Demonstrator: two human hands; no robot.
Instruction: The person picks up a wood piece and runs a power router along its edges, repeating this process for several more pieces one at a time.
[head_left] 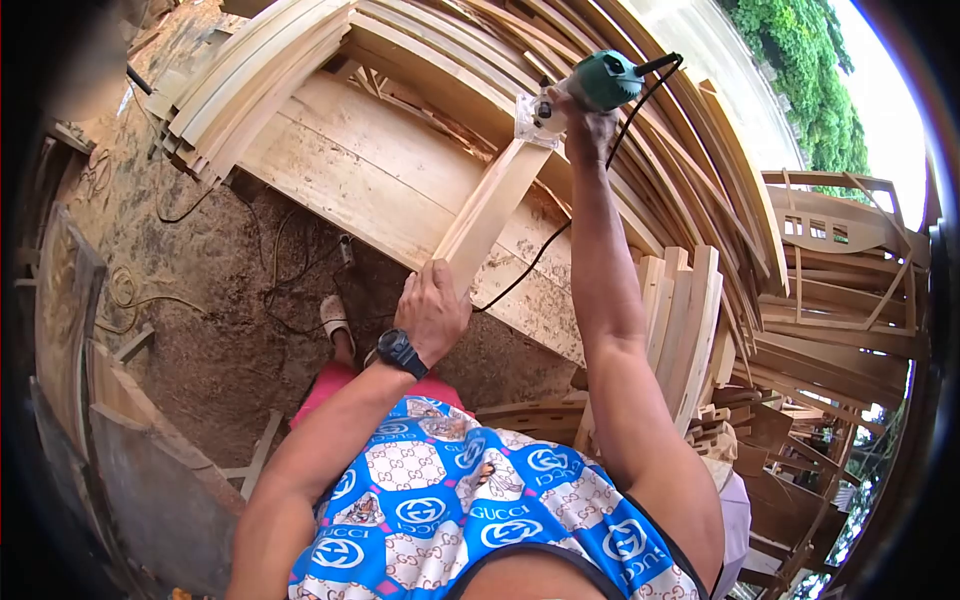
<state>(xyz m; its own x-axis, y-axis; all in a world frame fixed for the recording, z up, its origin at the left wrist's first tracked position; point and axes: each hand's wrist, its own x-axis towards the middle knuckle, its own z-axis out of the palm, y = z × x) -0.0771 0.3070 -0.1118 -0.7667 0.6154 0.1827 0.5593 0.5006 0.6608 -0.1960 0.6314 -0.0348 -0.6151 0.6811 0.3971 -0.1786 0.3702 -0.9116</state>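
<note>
My left hand (435, 305), with a black watch on its wrist, is wrapped over the near end of a pale wooden board (493, 210). The board stretches away from me across the workbench (360, 185). At its far end my right hand (588, 125) grips a green trim router (607, 80). The router's clear base (534, 122) sits at the board's far end; whether the bit touches the wood is hidden. A black cord (628, 125) loops from the tool's top and runs down behind my right forearm.
Stacked curved planks (270, 75) lie on the bench's left end, with more curved strips along its far side. Upright wood pieces (685, 330) stand by my right arm. Cords (270, 260) cross the dusty floor. Wooden panels (150, 430) lean at left.
</note>
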